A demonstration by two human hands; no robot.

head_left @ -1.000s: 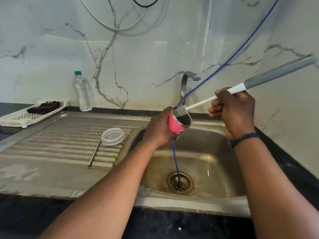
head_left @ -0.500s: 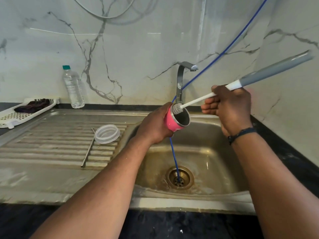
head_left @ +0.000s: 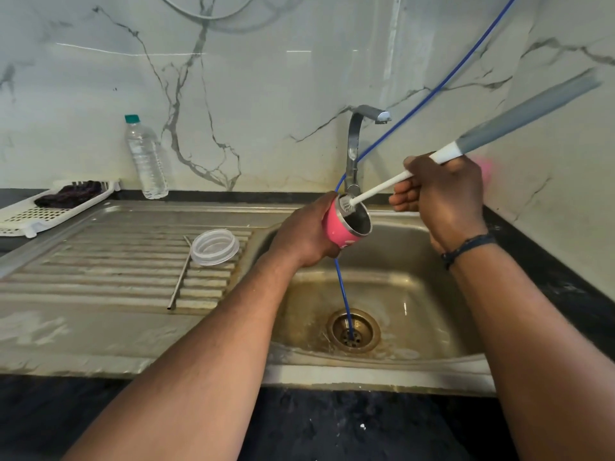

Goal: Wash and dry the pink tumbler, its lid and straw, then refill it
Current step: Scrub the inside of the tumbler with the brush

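Head view: left hand [head_left: 304, 236] grips pink tumbler [head_left: 342, 227] tilted over sink [head_left: 416, 294]; right hand [head_left: 439, 197] grips bottle brush [head_left: 382, 188], bristles in tumbler mouth; lid [head_left: 214, 246] and straw [head_left: 179, 272] on drainboard

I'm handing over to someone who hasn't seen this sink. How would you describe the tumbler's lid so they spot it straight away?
Start at the steel sink and look to the ribbed draining board on its left. The lid lies flat there, near the basin's edge, beside the thin metal straw. It is the only round, clear plastic ring on the board.
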